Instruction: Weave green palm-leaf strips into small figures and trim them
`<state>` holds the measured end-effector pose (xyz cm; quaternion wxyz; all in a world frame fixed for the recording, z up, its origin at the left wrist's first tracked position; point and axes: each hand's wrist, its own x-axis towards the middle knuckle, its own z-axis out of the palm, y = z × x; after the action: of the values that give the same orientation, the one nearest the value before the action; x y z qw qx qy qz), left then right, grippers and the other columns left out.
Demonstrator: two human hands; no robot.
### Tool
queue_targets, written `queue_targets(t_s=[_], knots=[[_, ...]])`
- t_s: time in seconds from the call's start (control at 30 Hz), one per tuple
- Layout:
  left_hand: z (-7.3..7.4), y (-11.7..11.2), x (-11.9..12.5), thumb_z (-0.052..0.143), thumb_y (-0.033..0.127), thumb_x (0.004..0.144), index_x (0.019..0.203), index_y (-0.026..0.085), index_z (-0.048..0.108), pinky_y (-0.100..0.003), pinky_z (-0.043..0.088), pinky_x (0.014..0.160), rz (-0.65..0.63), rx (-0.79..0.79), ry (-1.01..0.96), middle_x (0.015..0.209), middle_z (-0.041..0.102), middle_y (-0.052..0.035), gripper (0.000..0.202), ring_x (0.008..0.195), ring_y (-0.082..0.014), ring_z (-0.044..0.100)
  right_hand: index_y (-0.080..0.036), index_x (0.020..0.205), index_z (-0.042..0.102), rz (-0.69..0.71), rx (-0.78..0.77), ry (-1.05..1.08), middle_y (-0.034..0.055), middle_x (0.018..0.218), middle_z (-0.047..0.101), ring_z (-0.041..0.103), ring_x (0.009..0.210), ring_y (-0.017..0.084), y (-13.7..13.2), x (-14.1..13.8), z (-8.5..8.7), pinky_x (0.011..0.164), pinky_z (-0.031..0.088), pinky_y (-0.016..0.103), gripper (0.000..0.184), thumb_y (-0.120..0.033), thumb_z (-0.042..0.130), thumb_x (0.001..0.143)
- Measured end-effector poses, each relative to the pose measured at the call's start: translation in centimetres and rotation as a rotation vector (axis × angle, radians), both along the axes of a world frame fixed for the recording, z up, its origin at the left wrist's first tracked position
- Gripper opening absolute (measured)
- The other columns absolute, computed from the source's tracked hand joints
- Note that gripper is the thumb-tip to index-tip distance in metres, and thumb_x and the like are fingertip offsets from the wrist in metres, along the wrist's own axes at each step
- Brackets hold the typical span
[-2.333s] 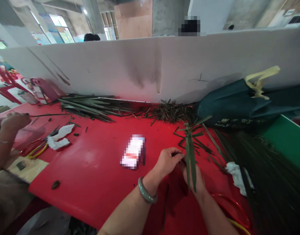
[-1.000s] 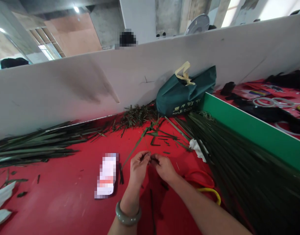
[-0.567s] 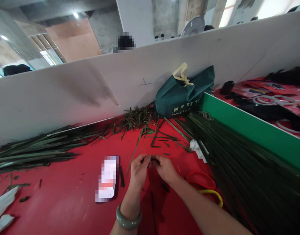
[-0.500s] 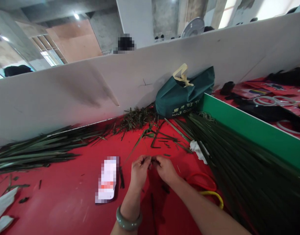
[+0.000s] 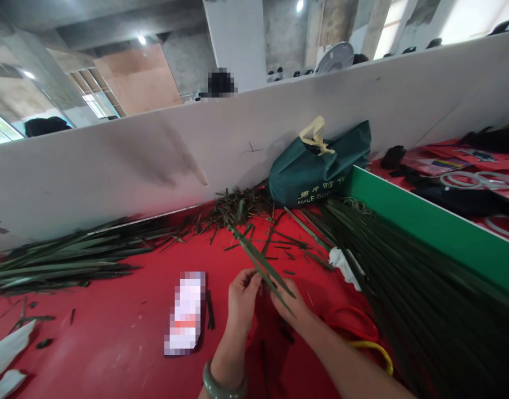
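Over the red table, my left hand pinches a long green leaf strip between thumb and fingers. The strip is folded or doubled, with two pointed ends lying across my right hand and its other end reaching away toward the wall. My right hand is closed close beside the left at the same strip; its fingertips are partly hidden by the leaf. A greenish bangle circles my left wrist. Left of my hands lies a phone-like flat object, blurred out.
Leaf bundles lie left and right, with leaf scraps by the white partition. A dark green bag stands behind. Red-handled and yellow-handled items and white tissue lie right. A green divider borders the bundle.
The leaf strip has swung up and now lies across my right hand, its ends pointing toward me. My hands stay close together. The whole view has shifted slightly.
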<state>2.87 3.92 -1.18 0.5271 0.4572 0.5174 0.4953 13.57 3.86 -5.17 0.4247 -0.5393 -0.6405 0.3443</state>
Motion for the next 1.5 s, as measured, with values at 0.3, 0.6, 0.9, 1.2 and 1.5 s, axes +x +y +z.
queue_targets(t_s=[0.3,0.6,0.9,1.2,1.5], knots=[[0.2,0.0,-0.3,0.056,0.039,0.067,0.054,0.014,0.051,-0.020,0.031,0.047,-0.060,-0.025,0.029,0.047,0.043,0.0038,0.028,0.047,-0.0075,0.040,-0.019,0.073,0.062,0.056,0.008,-0.015,0.0027,0.069,0.064,0.059,0.066,0.016,-0.4,0.0,1.2,0.065,0.044,0.026,0.025,-0.011,0.038,0.072],[0.2,-0.1,0.1,0.060,0.029,0.063,0.069,0.014,0.057,-0.019,0.034,0.051,-0.008,-0.031,-0.059,0.055,0.051,0.0042,0.017,0.050,-0.0070,0.043,-0.018,0.078,0.062,0.033,-0.029,0.015,0.0045,0.077,0.067,0.061,0.072,0.018,-0.7,0.1,1.9,0.065,0.045,0.027,0.024,-0.015,0.040,0.071],[-0.4,0.1,-0.5,0.053,0.035,0.070,0.057,0.014,0.051,-0.021,0.030,0.048,-0.086,0.013,0.050,0.049,0.042,0.0039,0.025,0.048,-0.0079,0.038,-0.019,0.078,0.062,0.061,-0.017,-0.043,0.0042,0.075,0.066,0.060,0.070,0.017,-0.4,0.1,0.9,0.068,0.045,0.027,0.026,-0.010,0.038,0.069],[0.5,0.0,-0.9,0.053,0.032,0.070,0.058,0.013,0.051,-0.020,0.030,0.050,-0.151,0.044,0.103,0.049,0.043,0.0033,0.022,0.051,-0.0083,0.039,-0.018,0.080,0.062,0.063,-0.005,0.024,0.0049,0.077,0.067,0.061,0.072,0.017,-0.8,0.0,1.4,0.069,0.045,0.028,0.024,-0.014,0.040,0.072],[-0.6,0.2,-0.6,0.053,0.033,0.069,0.059,0.014,0.052,-0.020,0.031,0.048,-0.119,0.036,0.025,0.048,0.044,0.0041,0.022,0.047,-0.0073,0.040,-0.018,0.072,0.062,0.044,0.007,0.045,0.0028,0.067,0.064,0.058,0.064,0.016,-0.4,0.1,0.2,0.065,0.045,0.026,0.022,-0.018,0.040,0.075]])
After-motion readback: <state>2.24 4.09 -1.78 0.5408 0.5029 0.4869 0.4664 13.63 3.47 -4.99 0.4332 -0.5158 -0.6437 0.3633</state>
